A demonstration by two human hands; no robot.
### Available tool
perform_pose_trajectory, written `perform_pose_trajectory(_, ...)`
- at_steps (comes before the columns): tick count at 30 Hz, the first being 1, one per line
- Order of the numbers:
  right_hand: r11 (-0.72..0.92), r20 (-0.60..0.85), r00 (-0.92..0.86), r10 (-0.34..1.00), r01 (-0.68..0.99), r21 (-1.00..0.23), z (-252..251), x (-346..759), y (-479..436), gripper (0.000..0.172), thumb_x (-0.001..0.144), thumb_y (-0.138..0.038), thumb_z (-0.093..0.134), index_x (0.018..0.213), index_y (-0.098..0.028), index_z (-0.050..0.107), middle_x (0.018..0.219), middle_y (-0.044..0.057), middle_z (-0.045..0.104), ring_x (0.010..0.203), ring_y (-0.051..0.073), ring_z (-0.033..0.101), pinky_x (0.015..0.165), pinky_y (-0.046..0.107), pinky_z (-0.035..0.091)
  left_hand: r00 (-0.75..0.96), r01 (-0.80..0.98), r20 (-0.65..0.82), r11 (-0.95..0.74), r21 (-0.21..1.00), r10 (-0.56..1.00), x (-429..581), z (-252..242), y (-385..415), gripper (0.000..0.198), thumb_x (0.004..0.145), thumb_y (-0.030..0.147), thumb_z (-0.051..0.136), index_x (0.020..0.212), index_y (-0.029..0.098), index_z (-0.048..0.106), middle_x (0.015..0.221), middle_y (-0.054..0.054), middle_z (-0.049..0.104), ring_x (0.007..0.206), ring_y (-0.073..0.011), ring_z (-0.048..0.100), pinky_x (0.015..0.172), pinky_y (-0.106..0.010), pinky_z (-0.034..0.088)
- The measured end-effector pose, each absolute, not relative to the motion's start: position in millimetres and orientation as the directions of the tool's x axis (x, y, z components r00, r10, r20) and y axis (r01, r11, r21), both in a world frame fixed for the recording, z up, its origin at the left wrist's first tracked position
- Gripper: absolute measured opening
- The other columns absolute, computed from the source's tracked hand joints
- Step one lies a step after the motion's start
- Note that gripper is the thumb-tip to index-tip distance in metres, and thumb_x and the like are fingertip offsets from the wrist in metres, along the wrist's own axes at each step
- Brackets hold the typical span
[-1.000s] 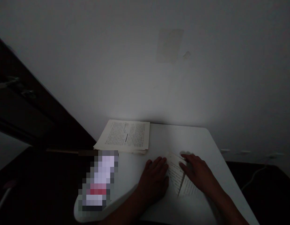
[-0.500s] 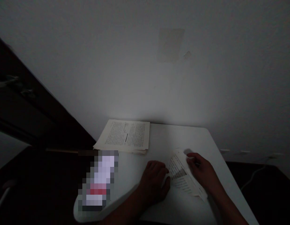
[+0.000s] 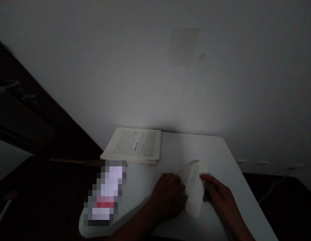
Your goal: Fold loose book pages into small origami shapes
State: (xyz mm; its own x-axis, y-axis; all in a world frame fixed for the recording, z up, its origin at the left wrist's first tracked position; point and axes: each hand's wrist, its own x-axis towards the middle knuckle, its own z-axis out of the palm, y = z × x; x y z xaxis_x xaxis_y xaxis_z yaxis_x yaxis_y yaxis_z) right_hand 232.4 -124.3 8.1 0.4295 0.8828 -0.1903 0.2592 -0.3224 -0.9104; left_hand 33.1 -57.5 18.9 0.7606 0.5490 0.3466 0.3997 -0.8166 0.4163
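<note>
A folded sheet of printed paper (image 3: 195, 195) lies on the white table, its upper part coming to a point and a paler flap facing me on the right. My left hand (image 3: 169, 194) rests over its left side, fingers curled and close together, holding it against the tabletop. On the right edge, my right hand (image 3: 218, 194) pinches the paper between thumb and fingers. The left fingertips and the paper under them are partly hidden. Dim light blurs the print.
A stack of printed sheets (image 3: 135, 145) lies at the back left of the white table (image 3: 205, 144), against the wall (image 3: 135, 83). A pixelated, phone-like object (image 3: 107, 190) is at the left edge. A dark door (image 3: 27, 110) stands to the left.
The right flap of the paper has turned over towards the left, with my right hand moving slightly down along with it. My left hand has shifted a little to the right over the sheet.
</note>
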Motion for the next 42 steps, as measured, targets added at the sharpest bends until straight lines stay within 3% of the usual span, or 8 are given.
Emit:
perform_pose_trajectory(6, -0.145, -0.062, 0.151, 0.987, 0.637, -0.758, 11, 234, -148, 0.034, 0.080, -0.030, 0.050, 0.112, -0.021, 0.057, 0.094, 0.006, 0.066, 0.084, 0.019, 0.063, 0.078, 0.032, 0.050, 0.700, 0.509, 0.329, -0.766, 0.393, 0.634, 28, 15, -53, 0.033, 0.080, 0.038, 0.051, 0.107, 0.019, 0.055, 0.123, -0.012, 0.051, 0.116, -0.0274, 0.043, 0.096, -0.047, 0.029)
perform_pose_trajectory(9, -0.083, -0.056, 0.061, 0.997, 0.760, -0.645, 11, 241, -153, 0.030, 0.082, -0.032, 0.049, 0.111, -0.025, 0.057, 0.087, 0.004, 0.066, 0.075, 0.017, 0.064, 0.072, 0.031, 0.053, 0.715, 0.528, 0.285, -0.760, 0.379, 0.638, 27, 13, -51, 0.034, 0.081, 0.033, 0.049, 0.111, 0.018, 0.052, 0.131, -0.012, 0.046, 0.123, -0.0263, 0.038, 0.100, -0.048, 0.025)
perform_pose_trajectory(13, 0.109, 0.179, -0.030, 0.983, 0.887, -0.448, 13, 257, -146, 0.034, 0.077, -0.037, 0.060, 0.109, -0.027, 0.057, 0.109, 0.006, 0.061, 0.098, 0.023, 0.059, 0.084, 0.039, 0.051, 0.734, 0.530, 0.244, -0.759, 0.378, 0.634, 26, 13, -48, 0.033, 0.080, 0.022, 0.047, 0.112, 0.018, 0.052, 0.132, -0.010, 0.046, 0.125, -0.0250, 0.036, 0.101, -0.048, 0.024)
perform_pose_trajectory(18, 0.289, 0.253, -0.218, 0.943, 0.911, -0.294, 10, 265, -128, 0.055, 0.070, -0.034, 0.068, 0.121, -0.025, 0.050, 0.129, 0.009, 0.049, 0.118, 0.028, 0.046, 0.094, 0.046, 0.044, 0.730, 0.542, 0.259, -0.767, 0.345, 0.632, 24, 8, -38, 0.040, 0.074, 0.010, 0.044, 0.112, 0.018, 0.052, 0.133, -0.009, 0.046, 0.126, -0.0233, 0.036, 0.101, -0.048, 0.025)
perform_pose_trajectory(24, 0.355, 0.343, -0.265, 0.901, 0.905, -0.234, 7, 252, -117, 0.042, 0.076, -0.036, 0.062, 0.116, -0.023, 0.054, 0.122, 0.010, 0.056, 0.113, 0.026, 0.052, 0.092, 0.043, 0.047, 0.696, 0.564, 0.311, -0.761, 0.322, 0.647, 24, 0, -31, 0.039, 0.076, 0.004, 0.039, 0.109, 0.018, 0.054, 0.128, -0.008, 0.052, 0.123, -0.0218, 0.041, 0.101, -0.047, 0.027)
perform_pose_trajectory(27, 0.377, 0.397, -0.282, 0.873, 0.908, -0.184, 10, 245, -114, 0.035, 0.078, -0.034, 0.061, 0.110, -0.020, 0.058, 0.118, 0.012, 0.058, 0.108, 0.026, 0.055, 0.089, 0.044, 0.049, 0.691, 0.548, 0.333, -0.766, 0.338, 0.641, 24, 3, -35, 0.032, 0.081, 0.017, 0.046, 0.112, 0.018, 0.053, 0.127, -0.010, 0.052, 0.121, -0.0235, 0.043, 0.101, -0.046, 0.029)
perform_pose_trajectory(32, 0.452, 0.459, -0.347, 0.818, 0.881, -0.141, 11, 238, -111, 0.025, 0.080, -0.025, 0.059, 0.104, -0.017, 0.061, 0.111, 0.012, 0.062, 0.110, 0.026, 0.054, 0.089, 0.044, 0.048, 0.706, 0.513, 0.338, -0.778, 0.362, 0.622, 23, 8, -39, 0.056, 0.070, 0.045, 0.062, 0.116, 0.017, 0.051, 0.130, -0.014, 0.048, 0.122, -0.0292, 0.041, 0.099, -0.046, 0.034)
perform_pose_trajectory(42, 0.488, 0.457, -0.377, 0.806, 0.860, -0.152, 8, 235, -108, 0.022, 0.081, -0.012, 0.052, 0.099, -0.016, 0.064, 0.102, 0.011, 0.066, 0.104, 0.023, 0.058, 0.089, 0.040, 0.050, 0.713, 0.507, 0.418, -0.825, 0.249, 0.564, 27, -8, -39, 0.021, 0.084, 0.018, 0.047, 0.102, 0.016, 0.057, 0.116, -0.009, 0.059, 0.114, -0.0219, 0.050, 0.100, -0.042, 0.038)
